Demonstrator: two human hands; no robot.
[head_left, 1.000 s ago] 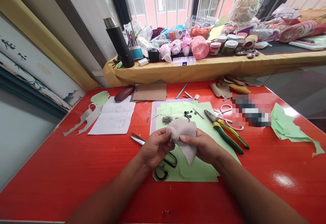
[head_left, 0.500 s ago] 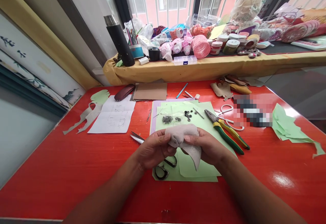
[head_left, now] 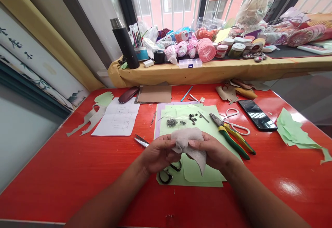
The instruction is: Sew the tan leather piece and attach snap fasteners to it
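Observation:
A pale grey piece of leather (head_left: 198, 152), curled over itself with a pointed end hanging down, is held between both hands above the green paper sheets (head_left: 204, 172). My left hand (head_left: 162, 153) pinches its left side, thumb on top. My right hand (head_left: 215, 150) grips the right side, its thumb pressed near the fold. A small hole shows close to the left thumb. Below the left hand lie dark-handled scissors (head_left: 165, 177), partly covered by it. Beyond the leather, black snap fasteners (head_left: 192, 118) and a pile of small metal parts (head_left: 171, 122) rest on the paper.
Right of the paper are pliers (head_left: 232, 136), white-handled scissors (head_left: 234, 122), a phone (head_left: 257, 115) and crumpled green paper (head_left: 293, 131). At left lie a drawn sheet (head_left: 116, 117), a glasses case (head_left: 129, 94) and grey scraps (head_left: 90, 119). A black flask (head_left: 126, 45) stands on the crowded sill.
The view has shifted slightly, so everything sits a little lower and to the right. Both hands keep the same hold on the leather.

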